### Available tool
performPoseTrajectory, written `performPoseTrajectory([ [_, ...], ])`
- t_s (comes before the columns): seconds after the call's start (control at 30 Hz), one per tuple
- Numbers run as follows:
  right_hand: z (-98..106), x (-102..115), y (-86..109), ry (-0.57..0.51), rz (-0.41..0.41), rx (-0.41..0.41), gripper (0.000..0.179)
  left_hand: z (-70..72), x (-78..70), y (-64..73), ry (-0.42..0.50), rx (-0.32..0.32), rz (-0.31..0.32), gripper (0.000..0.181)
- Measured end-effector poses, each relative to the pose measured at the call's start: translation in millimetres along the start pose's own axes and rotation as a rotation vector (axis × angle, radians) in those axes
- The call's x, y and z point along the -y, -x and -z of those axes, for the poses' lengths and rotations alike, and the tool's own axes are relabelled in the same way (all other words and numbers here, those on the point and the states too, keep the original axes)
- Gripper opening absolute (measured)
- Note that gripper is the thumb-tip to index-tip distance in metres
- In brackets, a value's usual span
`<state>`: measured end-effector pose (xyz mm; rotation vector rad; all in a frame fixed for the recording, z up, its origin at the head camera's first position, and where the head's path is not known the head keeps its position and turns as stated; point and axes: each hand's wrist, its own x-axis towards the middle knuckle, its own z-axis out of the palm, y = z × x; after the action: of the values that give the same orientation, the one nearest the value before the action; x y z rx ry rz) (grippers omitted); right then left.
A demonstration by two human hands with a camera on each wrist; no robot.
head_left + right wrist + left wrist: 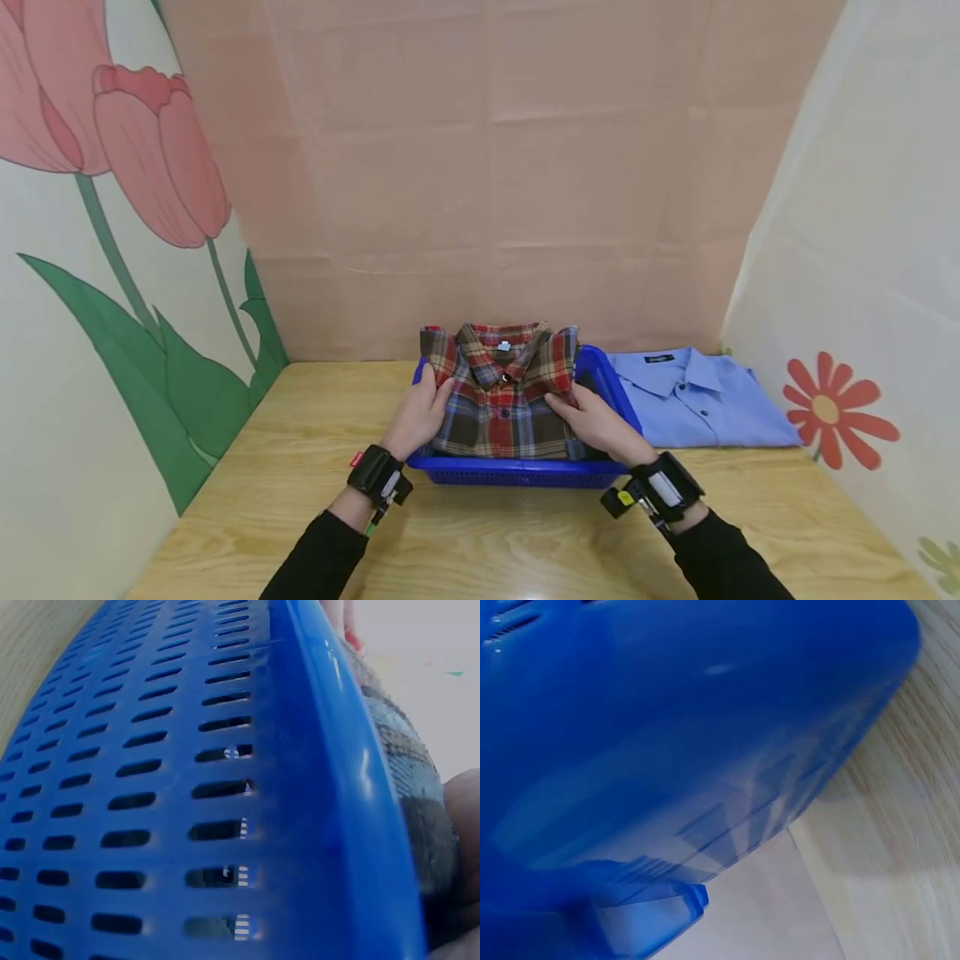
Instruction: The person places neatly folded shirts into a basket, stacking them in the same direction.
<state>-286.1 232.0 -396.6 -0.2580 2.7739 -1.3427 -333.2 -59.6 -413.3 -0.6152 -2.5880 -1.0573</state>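
A folded plaid shirt [504,408] in red, brown and blue lies in a blue plastic basket [517,473], its collar toward the back. At the shirt's left edge, my left hand [417,412] holds the cloth, with the thumb on top. My right hand [600,421] grips the opposite edge, inside the basket's right side. The left wrist view has only the basket's smooth outer wall [705,735]. Through the right wrist camera I see the slotted basket wall [172,817], a strip of the plaid shirt [409,765] above its rim, and part of my right hand [463,825].
A folded light blue shirt [697,400] lies on the wooden table [315,467], right of the basket. Dark cloth [592,385] shows inside the basket's right side. A pinkish backdrop [480,183] stands behind, with flower-printed panels on both sides.
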Motion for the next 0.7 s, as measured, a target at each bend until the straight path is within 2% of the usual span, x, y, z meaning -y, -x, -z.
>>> performPoseTrajectory([
  [0.1,4.1,-5.6,-0.2,-0.017,0.001,0.035,0.038,-3.1,-0.5,-1.5,-0.017,0.019,-0.015,0.03],
  [0.3,15.0,-13.0,2.2,-0.001,-0.024,0.099,0.052,-6.1,-5.4,-2.7,-0.001,0.075,-0.031,0.025],
  [0.5,21.4,-20.8,0.9,0.026,-0.036,0.094,0.057,-10.9,-8.3,-4.0,0.013,0.165,-0.034,0.025],
  [0.7,21.3,-29.1,-1.4,0.069,-0.062,0.103,0.056,-15.9,-8.6,-3.7,-0.036,0.202,0.019,0.024],
])
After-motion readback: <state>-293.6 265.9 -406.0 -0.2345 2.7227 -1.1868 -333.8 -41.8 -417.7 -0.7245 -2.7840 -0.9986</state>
